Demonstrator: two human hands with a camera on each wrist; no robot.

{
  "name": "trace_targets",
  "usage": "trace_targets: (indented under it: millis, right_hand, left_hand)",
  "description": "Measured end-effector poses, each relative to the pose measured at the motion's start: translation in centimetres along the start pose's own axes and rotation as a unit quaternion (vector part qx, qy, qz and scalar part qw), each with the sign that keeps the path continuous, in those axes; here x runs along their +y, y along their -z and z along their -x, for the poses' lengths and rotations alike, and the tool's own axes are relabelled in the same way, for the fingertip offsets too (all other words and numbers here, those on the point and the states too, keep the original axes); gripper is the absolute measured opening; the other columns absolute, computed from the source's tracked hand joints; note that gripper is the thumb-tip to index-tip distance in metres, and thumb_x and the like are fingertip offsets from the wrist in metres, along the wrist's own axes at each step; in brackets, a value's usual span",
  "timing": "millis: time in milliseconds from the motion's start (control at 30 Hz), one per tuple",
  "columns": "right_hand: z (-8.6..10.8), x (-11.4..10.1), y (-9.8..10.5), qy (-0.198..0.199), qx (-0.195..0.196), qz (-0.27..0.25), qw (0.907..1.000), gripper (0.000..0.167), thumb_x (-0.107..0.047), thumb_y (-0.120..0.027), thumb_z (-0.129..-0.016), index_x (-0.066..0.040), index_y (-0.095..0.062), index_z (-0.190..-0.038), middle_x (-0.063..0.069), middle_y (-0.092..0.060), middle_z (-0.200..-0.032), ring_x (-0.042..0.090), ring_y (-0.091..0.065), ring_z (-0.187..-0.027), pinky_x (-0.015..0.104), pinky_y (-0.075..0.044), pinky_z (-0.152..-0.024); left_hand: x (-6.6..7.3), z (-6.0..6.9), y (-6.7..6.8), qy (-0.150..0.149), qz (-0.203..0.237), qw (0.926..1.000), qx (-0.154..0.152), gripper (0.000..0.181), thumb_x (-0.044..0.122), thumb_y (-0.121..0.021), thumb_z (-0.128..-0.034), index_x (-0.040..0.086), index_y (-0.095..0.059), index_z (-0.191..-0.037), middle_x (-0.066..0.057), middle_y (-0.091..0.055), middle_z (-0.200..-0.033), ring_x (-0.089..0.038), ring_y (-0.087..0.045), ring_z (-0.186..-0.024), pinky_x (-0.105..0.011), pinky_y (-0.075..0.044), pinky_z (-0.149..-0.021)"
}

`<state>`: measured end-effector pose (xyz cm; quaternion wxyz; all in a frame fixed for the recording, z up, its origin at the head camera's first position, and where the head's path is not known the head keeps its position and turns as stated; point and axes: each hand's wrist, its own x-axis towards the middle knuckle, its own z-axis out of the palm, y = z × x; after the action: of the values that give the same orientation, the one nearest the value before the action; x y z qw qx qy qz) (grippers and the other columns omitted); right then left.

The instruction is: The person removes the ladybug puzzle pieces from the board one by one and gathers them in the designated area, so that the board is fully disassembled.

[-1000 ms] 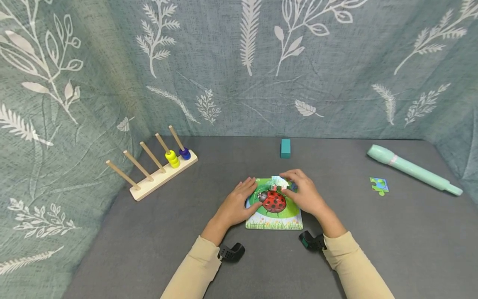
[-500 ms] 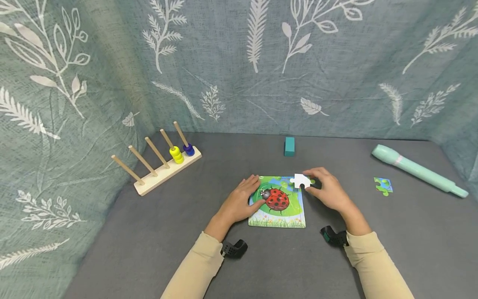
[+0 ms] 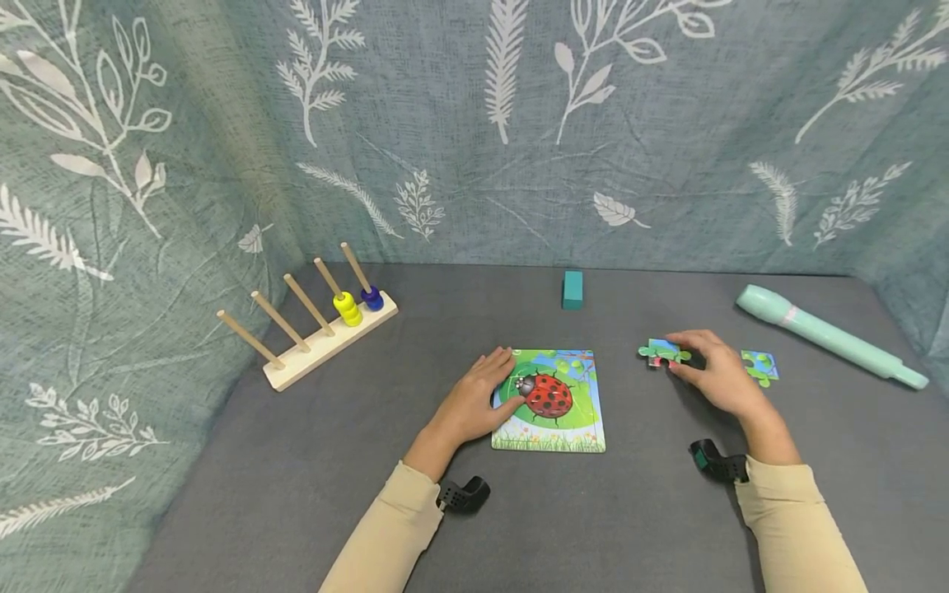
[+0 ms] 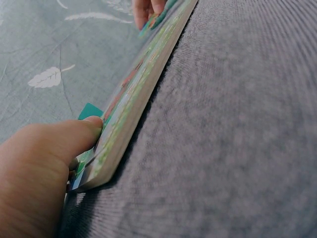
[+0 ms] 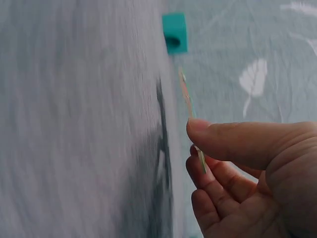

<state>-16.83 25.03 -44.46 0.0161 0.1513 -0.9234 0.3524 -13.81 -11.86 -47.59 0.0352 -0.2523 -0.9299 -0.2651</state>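
A square ladybug puzzle board (image 3: 552, 438) lies flat on the grey table. My left hand (image 3: 470, 405) rests on its left side, fingers extended along the edge and thumb on the picture; the left wrist view has the thumb on top of the board (image 4: 119, 144). To the right of the board, my right hand (image 3: 722, 377) pinches a jigsaw piece (image 3: 662, 349) between thumb and fingers, above the table. Seen edge-on in the right wrist view, that piece (image 5: 186, 96) is thin. A second jigsaw piece (image 3: 760, 365) lies on the table just beyond the right hand.
At the back left stands a wooden peg rack (image 3: 334, 342) with yellow and blue rings on two pegs. A teal block (image 3: 572, 290) sits behind the board. On the far right lies a mint-green tube-shaped object (image 3: 830, 336). A leaf-patterned curtain (image 3: 460, 165) hangs behind.
My right hand has lifted the jigsaw piece off the upper part of the board and carried it right, turning its white underside over to the printed face. The left hand has stayed on the board.
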Motion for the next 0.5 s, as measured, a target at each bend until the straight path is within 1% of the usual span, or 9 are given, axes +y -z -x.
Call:
trace_targets:
  millis: [100, 233, 500]
  right_hand:
    - [0.4, 1.1, 0.7, 0.007, 0.014, 0.004, 0.9999, 0.040, -0.006, -0.064, -0.089, 0.006, -0.055, -0.126, 0.028, -0.050, -0.123, 0.043, -0.048, -0.111, 0.061, -0.038, -0.091]
    - [0.8, 2.0, 1.2, 0.002, 0.021, 0.005, 0.9998, 0.040, -0.007, -0.064, -0.089, 0.007, -0.054, -0.126, 0.029, -0.049, -0.124, 0.045, -0.045, -0.115, 0.062, -0.036, -0.093]
    - [1.3, 2.8, 1.5, -0.033, 0.009, 0.019, 0.9992, 0.041, -0.008, -0.061, -0.092, 0.007, -0.051, -0.129, 0.030, -0.044, -0.131, 0.050, -0.038, -0.123, 0.065, -0.033, -0.097]
  left_hand:
    - [0.0, 0.0, -0.1, 0.001, 0.000, 1.0000, 0.001, 0.063, 0.035, -0.063, -0.0904, 0.001, -0.045, -0.141, -0.013, -0.039, -0.149, -0.025, -0.030, -0.142, -0.038, -0.024, -0.120]
    - [-0.1, 0.0, -0.2, -0.001, -0.003, 1.0000, 0.004, 0.063, 0.035, -0.063, -0.0905, 0.001, -0.045, -0.140, -0.013, -0.039, -0.149, -0.025, -0.030, -0.142, -0.038, -0.024, -0.120]
    - [-0.4, 0.1, -0.4, -0.004, -0.002, 0.9999, 0.011, 0.063, 0.035, -0.063, -0.0901, 0.002, -0.045, -0.140, -0.013, -0.039, -0.149, -0.024, -0.031, -0.142, -0.037, -0.023, -0.120]
